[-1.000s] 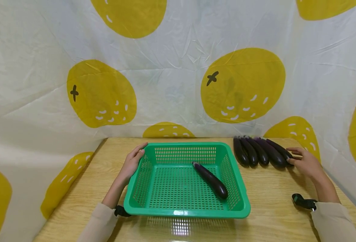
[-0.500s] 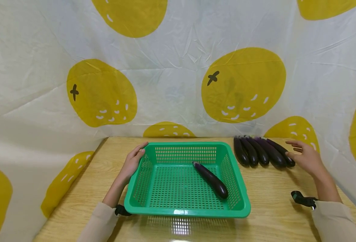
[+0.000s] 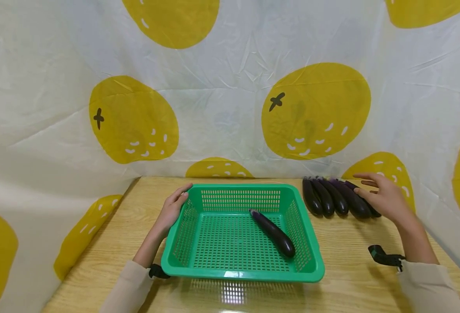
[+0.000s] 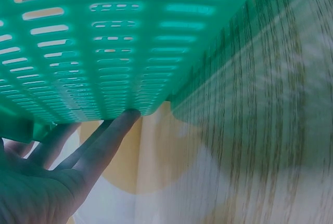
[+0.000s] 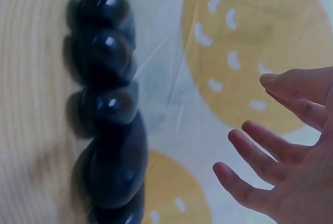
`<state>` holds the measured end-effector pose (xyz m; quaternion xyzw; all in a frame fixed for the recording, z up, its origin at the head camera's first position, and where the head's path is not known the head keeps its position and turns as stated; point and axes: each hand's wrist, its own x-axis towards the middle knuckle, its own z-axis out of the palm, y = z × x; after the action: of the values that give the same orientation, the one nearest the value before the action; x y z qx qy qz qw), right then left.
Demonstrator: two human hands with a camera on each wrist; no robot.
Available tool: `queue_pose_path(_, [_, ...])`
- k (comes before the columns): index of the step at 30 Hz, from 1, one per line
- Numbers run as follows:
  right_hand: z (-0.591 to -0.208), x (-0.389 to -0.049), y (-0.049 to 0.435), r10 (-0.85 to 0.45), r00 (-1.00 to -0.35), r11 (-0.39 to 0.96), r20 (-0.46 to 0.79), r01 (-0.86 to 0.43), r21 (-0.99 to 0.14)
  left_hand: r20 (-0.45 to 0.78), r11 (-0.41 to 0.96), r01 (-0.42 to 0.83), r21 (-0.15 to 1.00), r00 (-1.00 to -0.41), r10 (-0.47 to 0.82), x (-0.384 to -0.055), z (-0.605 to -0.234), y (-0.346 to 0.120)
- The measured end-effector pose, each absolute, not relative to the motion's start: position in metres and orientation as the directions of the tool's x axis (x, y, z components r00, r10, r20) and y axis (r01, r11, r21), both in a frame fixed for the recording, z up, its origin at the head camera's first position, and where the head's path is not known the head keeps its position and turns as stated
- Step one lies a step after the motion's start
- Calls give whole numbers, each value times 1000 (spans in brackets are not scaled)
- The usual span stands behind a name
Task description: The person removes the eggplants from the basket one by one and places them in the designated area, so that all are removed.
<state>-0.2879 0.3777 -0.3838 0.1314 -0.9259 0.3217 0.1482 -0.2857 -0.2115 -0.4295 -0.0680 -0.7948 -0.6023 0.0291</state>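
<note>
A green plastic basket (image 3: 237,274) of slotted mesh stands in front of me with one eggplant (image 3: 273,234) lying slanted in its right half. My left hand (image 3: 171,212) rests against the basket's left side near the far corner; the left wrist view shows its fingers (image 4: 104,148) extended along the outer wall. Over the right end of a row of several dark purple eggplants (image 3: 341,198) is my right hand (image 3: 386,198), holding nothing. Its spread fingers partly cover the rightmost eggplant in the head view. In the right wrist view, that hand (image 5: 291,151) appears apart from the row.
The wooden table (image 3: 343,261) ends at a white curtain (image 3: 222,121) printed with yellow fruit. The eggplant row lies along the table's back edge, just right of the basket. Dark straps (image 3: 386,257) circle both wrists.
My right hand has lifted off the rightmost eggplant and shifted left and away from me, over the row. The left hand, basket and eggplants look the same.
</note>
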Motion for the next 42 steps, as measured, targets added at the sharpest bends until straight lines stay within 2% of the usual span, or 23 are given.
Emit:
queue_pose_path(10, [-360, -272, 338, -219, -893, 691, 394, -427, -584, 120, 258, 133, 957, -991, 65, -286, -430, -210])
queue_pose_path(17, [-356, -267, 313, -310, -848, 644, 429, -519, -561, 137, 262, 152, 953, -988, 75, -285, -430, -210])
queue_pose_path(26, [-344, -272, 278, -450, -836, 635, 314, -546, -546, 138, 268, 153, 951, -988, 72, -287, -431, -211])
queue_pose_path(34, [-328, -279, 247, -598, -753, 599, 272, -647, -472, 144, 272, 159, 949, -987, 76, -287, -432, -211])
queue_pose_path(42, [-313, -291, 217, -698, -700, 554, 148, -660, -507, 141, 258, 153, 954, -988, 63, -288, -431, -210])
